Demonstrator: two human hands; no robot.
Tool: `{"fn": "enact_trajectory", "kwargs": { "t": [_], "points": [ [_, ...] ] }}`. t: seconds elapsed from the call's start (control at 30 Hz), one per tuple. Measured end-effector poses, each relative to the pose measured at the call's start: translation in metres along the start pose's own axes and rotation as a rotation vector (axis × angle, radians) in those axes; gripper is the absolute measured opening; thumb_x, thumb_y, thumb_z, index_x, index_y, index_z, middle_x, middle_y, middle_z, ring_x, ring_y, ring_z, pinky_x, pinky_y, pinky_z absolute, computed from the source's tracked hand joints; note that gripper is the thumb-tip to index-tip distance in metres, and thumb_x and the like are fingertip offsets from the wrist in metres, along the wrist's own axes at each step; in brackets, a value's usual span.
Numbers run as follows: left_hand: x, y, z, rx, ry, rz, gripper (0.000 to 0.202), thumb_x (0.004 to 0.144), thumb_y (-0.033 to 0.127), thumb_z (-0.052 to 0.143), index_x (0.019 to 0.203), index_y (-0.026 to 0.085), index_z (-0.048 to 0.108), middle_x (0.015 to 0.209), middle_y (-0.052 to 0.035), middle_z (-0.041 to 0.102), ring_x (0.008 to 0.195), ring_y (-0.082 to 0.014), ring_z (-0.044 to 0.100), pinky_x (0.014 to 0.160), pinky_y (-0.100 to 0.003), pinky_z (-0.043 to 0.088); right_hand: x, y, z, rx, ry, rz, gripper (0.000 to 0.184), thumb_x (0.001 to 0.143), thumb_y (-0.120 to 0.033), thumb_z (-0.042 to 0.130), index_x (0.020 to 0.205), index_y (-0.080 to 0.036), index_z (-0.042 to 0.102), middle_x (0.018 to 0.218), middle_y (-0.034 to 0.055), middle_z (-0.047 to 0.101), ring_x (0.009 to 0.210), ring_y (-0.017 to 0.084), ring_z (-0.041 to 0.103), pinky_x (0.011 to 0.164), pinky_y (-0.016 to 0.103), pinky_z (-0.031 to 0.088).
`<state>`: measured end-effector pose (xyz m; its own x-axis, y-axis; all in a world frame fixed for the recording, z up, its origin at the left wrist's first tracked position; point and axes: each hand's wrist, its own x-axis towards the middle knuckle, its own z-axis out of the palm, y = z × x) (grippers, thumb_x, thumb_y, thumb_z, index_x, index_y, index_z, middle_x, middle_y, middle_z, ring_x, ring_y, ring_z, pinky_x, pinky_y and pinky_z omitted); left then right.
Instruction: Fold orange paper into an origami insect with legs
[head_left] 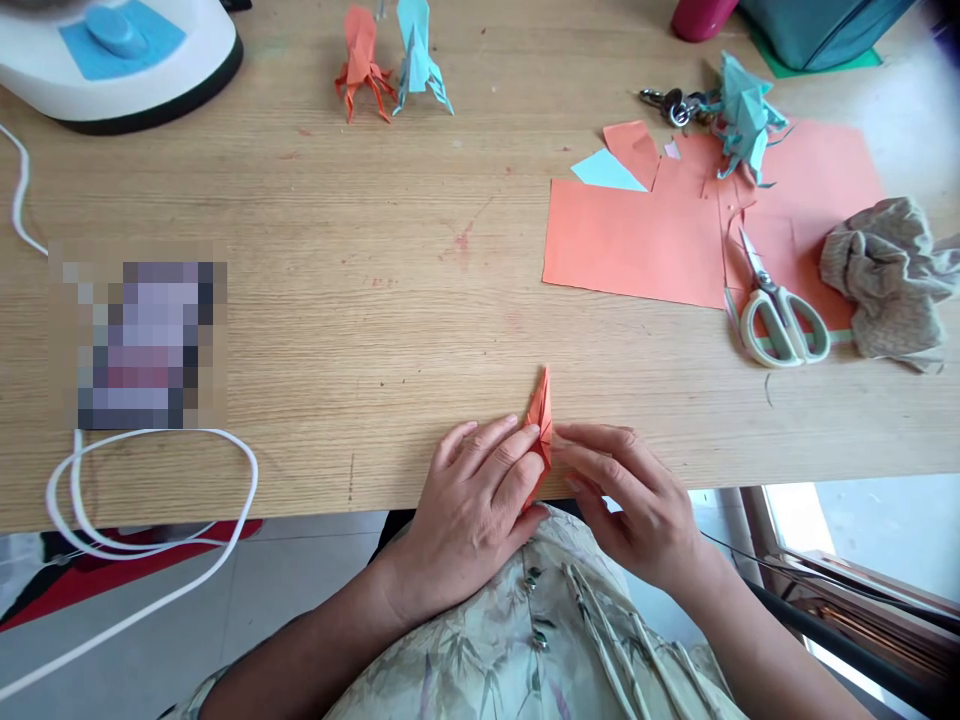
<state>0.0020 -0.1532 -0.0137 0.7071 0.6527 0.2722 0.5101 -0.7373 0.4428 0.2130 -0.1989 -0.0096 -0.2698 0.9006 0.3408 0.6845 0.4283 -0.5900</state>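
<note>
A narrow, pointed piece of folded orange paper (541, 408) lies at the near edge of the wooden table (360, 280), its tip aimed away from me. My left hand (472, 510) presses on its left side with fingers together. My right hand (637, 495) pinches its right side between fingertips. Both hands hold the same fold.
Orange paper sheets (637, 240) and a light blue scrap (606, 172) lie at the right, with scissors (776, 315), a teal origami figure (742, 115), keys (671, 103) and a crumpled cloth (889, 275). An orange origami figure (362, 60) and a blue origami figure (418, 55) stand at the back. A white cable (150, 500) loops off the left edge.
</note>
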Motion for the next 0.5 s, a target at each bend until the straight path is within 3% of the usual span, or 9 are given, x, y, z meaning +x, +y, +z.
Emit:
{"fn": "enact_trajectory", "kwargs": {
  "t": [0.1, 0.17, 0.3, 0.5],
  "points": [
    [0.0, -0.003, -0.004, 0.018, -0.029, 0.056, 0.022, 0.096, 0.018, 0.06, 0.118, 0.019, 0.059, 0.141, -0.0079, 0.066, 0.138, -0.0278, 0.053, 0.113, -0.049, 0.041, -0.003, 0.005, -0.001, -0.132, -0.082, -0.095, 0.047, 0.097, -0.013, 0.058, 0.143, -0.014, 0.051, 0.143, 0.0186, 0.062, 0.133, 0.03, 0.057, 0.103, 0.047, 0.052],
    [0.001, -0.005, -0.008, 0.026, -0.053, 0.097, 0.02, 0.097, 0.013, 0.057, 0.115, 0.018, 0.061, 0.144, -0.0066, 0.064, 0.14, -0.028, 0.051, 0.115, -0.049, 0.041, -0.005, 0.006, -0.001, -0.164, -0.116, -0.123, 0.046, 0.098, -0.014, 0.059, 0.143, -0.012, 0.05, 0.143, 0.0181, 0.062, 0.137, 0.029, 0.054, 0.106, 0.048, 0.049],
    [0.0, -0.009, -0.014, 0.052, -0.073, 0.154, 0.02, 0.099, 0.012, 0.056, 0.117, 0.017, 0.064, 0.145, -0.0043, 0.063, 0.138, -0.0276, 0.054, 0.115, -0.048, 0.041, -0.008, 0.003, 0.003, -0.233, -0.087, -0.12, 0.044, 0.096, -0.017, 0.064, 0.139, -0.013, 0.054, 0.133, 0.0149, 0.069, 0.123, 0.027, 0.062, 0.1, 0.046, 0.05],
    [-0.009, -0.012, -0.017, -0.035, 0.017, 0.109, 0.024, 0.098, 0.013, 0.061, 0.121, 0.018, 0.064, 0.126, -0.0063, 0.075, 0.127, -0.0225, 0.064, 0.105, -0.041, 0.051, -0.009, -0.007, 0.014, -0.293, -0.008, -0.094, 0.048, 0.094, -0.031, 0.07, 0.138, -0.019, 0.056, 0.11, 0.0102, 0.074, 0.108, 0.026, 0.066, 0.098, 0.045, 0.05]
  ]
}}
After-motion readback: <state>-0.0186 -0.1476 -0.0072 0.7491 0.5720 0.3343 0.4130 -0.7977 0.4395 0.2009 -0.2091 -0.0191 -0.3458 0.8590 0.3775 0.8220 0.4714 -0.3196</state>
